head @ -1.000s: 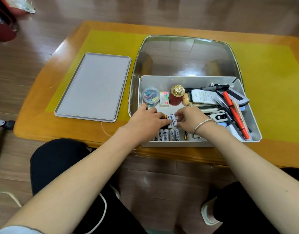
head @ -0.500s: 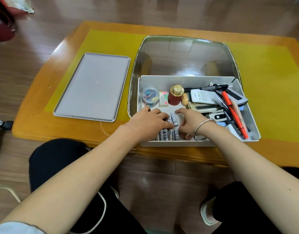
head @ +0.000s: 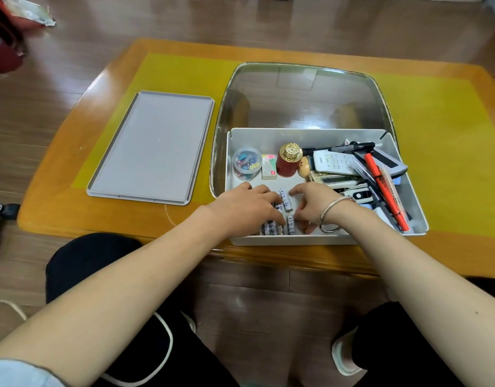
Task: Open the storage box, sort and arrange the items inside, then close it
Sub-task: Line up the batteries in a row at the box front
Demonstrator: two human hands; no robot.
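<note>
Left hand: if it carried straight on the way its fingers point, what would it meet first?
Probably the loose white battery lying just past the left hand; its fingertips may already touch it, depth unclear.

Views: you have one view only, so no part is shared with a second one.
Where it sits: the camera is on your head, above your lap and the near edge of the table [head: 185, 65].
Which way it looks: forward and down, toward 12 o'clock.
How near: your arms fill the bottom; the storage box [head: 296, 240] sits close, just past them.
Middle of the view: your left hand [head: 246, 210] and right hand [head: 315, 203] meet inside the box.
At 10 o'clock: the grey lid [head: 154, 146] lies flat.
Edges: the wide lens bends the table edges, and the floor shows all around.
</note>
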